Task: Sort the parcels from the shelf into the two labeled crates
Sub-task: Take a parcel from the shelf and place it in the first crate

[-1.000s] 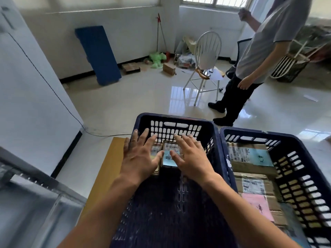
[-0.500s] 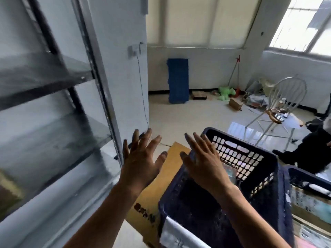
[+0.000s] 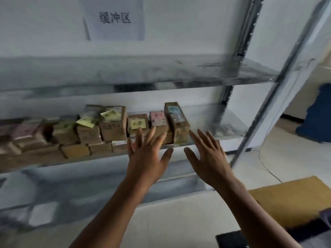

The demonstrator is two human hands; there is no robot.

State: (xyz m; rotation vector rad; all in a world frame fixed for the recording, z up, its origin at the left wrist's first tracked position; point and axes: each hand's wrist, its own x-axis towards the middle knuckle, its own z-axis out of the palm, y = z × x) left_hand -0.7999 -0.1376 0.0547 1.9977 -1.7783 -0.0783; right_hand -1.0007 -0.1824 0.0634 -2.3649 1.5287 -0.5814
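- Both hands are stretched toward the right end of the shelf [image 3: 215, 120], fingers straight and spread, palms down, holding nothing.
- The parcels [image 3: 107, 126] sit in a crowded row along the middle board, from its left end to just short of its right end. The stretch of board by the right upright is bare metal.
- The last one in the row is the blue-labelled parcel [image 3: 176, 120], a narrow cardboard box standing on edge. Its long axis runs from the shelf's front edge to the back wall.
- It lies straight ahead, in the gap between the two hands. The right hand [image 3: 207, 154] is just beside its open right face, and the left hand [image 3: 146, 158] covers the near side of the pink-labelled parcel [image 3: 158, 119] next to it. I cannot tell whether any fingertip touches yet.
- My judgement: a grip from both sides suits that end box, and the right hand has the freer approach.
- The boxes are matt brown card with taped seams and coloured paper slips. The yellow-labelled parcel [image 3: 138, 123] is squatter, and lower boxes lie flat beneath the row.
- The shelf is dull grey sheet steel with a folded front edge.
- A dark crate [image 3: 231, 238] corner shows at the lower right.
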